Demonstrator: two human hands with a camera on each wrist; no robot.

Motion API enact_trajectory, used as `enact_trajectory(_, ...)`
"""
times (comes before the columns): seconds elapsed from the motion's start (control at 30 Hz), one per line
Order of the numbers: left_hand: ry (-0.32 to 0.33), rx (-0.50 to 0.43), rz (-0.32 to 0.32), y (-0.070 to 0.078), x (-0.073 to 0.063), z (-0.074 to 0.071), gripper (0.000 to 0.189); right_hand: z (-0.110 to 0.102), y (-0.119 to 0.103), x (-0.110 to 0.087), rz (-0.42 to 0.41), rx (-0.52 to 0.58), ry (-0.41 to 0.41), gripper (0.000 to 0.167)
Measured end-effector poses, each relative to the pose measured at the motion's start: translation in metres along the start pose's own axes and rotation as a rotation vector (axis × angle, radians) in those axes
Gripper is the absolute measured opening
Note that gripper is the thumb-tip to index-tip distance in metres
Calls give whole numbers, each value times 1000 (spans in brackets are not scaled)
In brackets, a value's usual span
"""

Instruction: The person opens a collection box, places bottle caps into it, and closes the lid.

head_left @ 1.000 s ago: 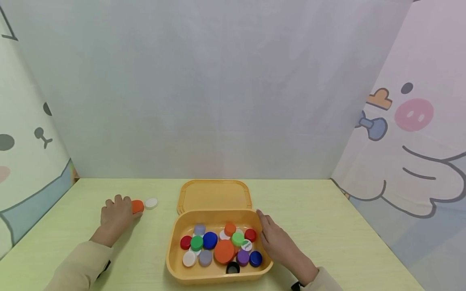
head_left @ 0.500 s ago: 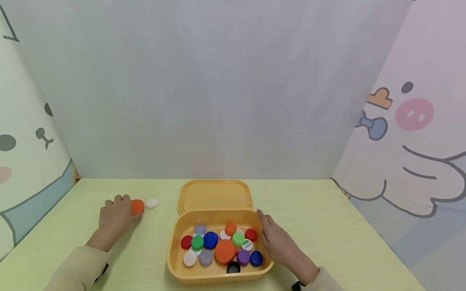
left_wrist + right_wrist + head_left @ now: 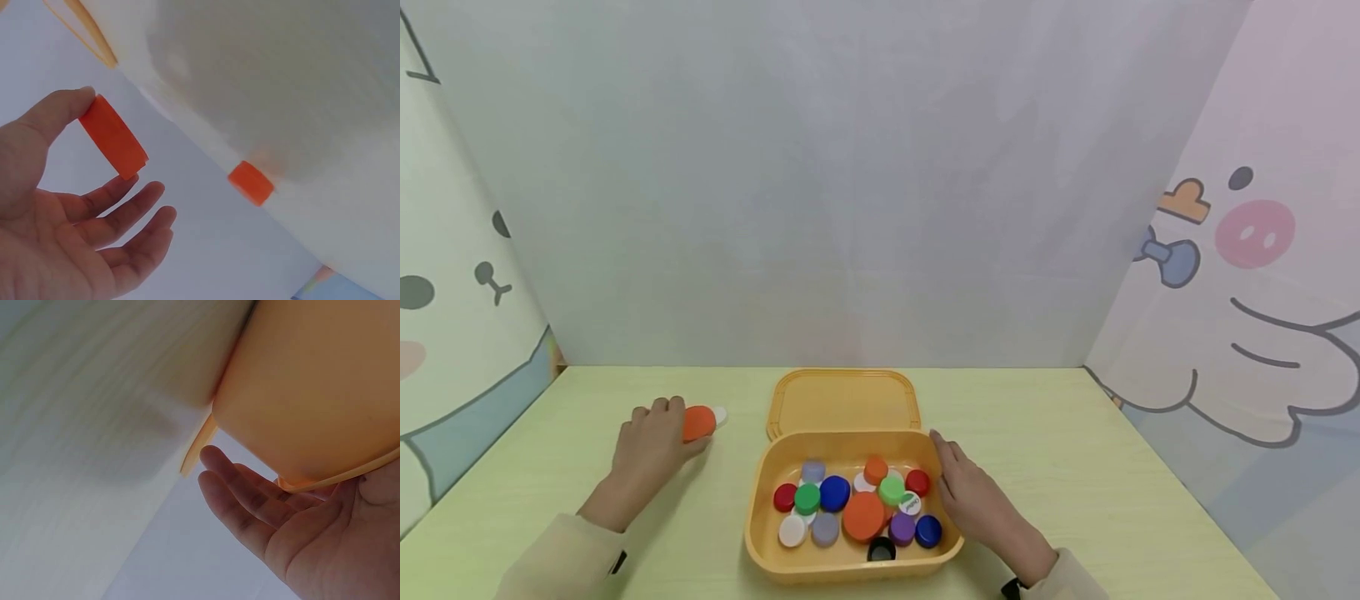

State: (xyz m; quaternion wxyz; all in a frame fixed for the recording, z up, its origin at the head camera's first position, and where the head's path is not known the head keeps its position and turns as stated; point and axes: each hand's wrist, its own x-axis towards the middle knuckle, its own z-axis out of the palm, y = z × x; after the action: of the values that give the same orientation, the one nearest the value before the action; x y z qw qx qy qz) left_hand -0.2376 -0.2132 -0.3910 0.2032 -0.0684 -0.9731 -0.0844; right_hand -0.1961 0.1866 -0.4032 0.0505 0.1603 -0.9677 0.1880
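My left hand [image 3: 651, 446] pinches an orange bottle cap [image 3: 114, 137] by its edges, between thumb and fingers, above the table. In the left wrist view a second orange cap [image 3: 251, 183] lies on the table beyond the fingers. Partly behind the held cap in the head view is a white cap [image 3: 721, 415]. At the right end of the yellow plastic box [image 3: 775, 569], my right hand [image 3: 981, 500] holds the rim, its fingers along the outside and the thumb at the edge. Inside the box lie several caps, including a large orange cap [image 3: 863, 517] and a green cap [image 3: 807, 498].
A yellow lid [image 3: 845, 400] lies flat behind the box. The pale table [image 3: 1075, 467] extends to both sides, with a grey cloth wall [image 3: 850, 183] along its back and printed cartoon panels left and right.
My left hand has moved slightly right and up with the orange cap, which now overlaps part of the white cap in view. The right hand stays at the box.
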Motion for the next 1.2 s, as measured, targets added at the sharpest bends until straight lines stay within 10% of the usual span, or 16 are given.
enact_trajectory(1.2, -151, -4, 213, 127, -33, -24, 65, 0, 1, 0, 12, -8, 11, 50)
